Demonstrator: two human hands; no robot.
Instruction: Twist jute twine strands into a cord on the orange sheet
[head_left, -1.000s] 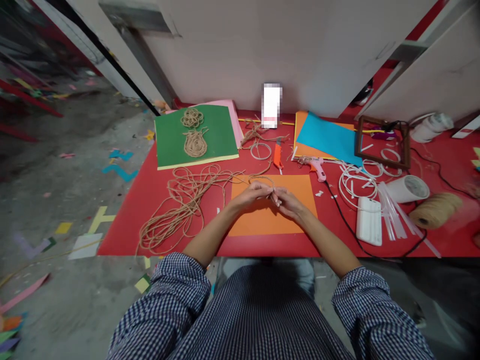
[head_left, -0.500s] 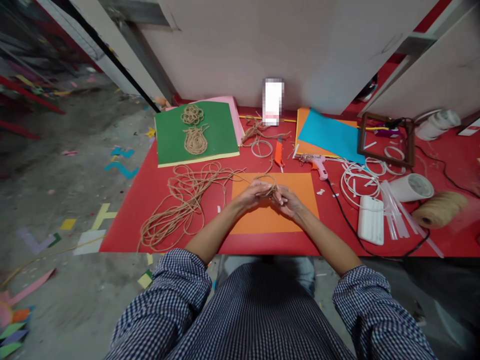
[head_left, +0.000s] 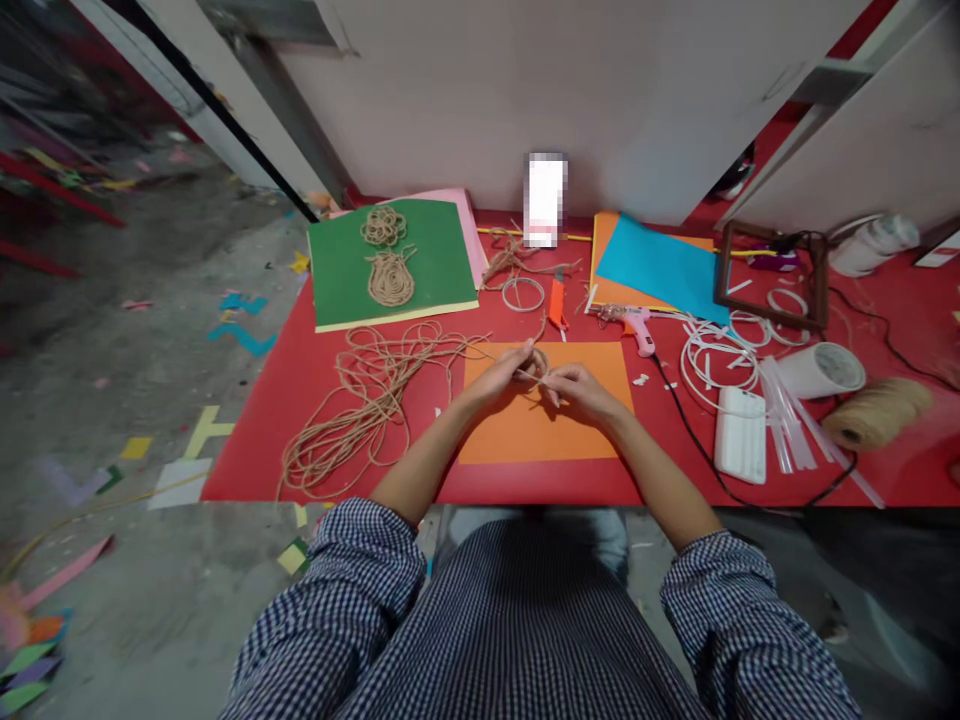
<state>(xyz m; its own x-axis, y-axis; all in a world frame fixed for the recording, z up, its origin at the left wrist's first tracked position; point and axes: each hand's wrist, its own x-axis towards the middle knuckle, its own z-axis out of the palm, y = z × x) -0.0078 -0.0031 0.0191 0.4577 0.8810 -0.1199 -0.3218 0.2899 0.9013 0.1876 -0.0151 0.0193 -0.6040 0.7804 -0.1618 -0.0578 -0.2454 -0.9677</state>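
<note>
Above an orange sheet [head_left: 555, 435], both of my hands work on one brown jute cord. My left hand [head_left: 504, 378] is closed on a small bunch of loops, which its fingers partly hide. The fingertips of my right hand [head_left: 576, 388] pinch the cord just beside them, and a short stretch of it runs between the hands. To the left lies a loose tangle of jute cord [head_left: 375, 390], with a strand leading toward my left hand. Two coiled cord pieces, a looped one [head_left: 384, 227] and a denser one [head_left: 391, 279], rest on a green sheet [head_left: 446, 260].
Beyond the orange sheet lie an orange cutter [head_left: 556, 302], a white ring [head_left: 523, 294] and a pink glue gun [head_left: 639, 330] with a black cable. At right are a white tube coil [head_left: 694, 365], clear glue sticks [head_left: 784, 420], a twine spool [head_left: 877, 413] and a wooden frame [head_left: 814, 318].
My right hand has drawn slightly away from the left, pulling a stretch of cord between them. My left hand has turned and risen a little around the loops.
</note>
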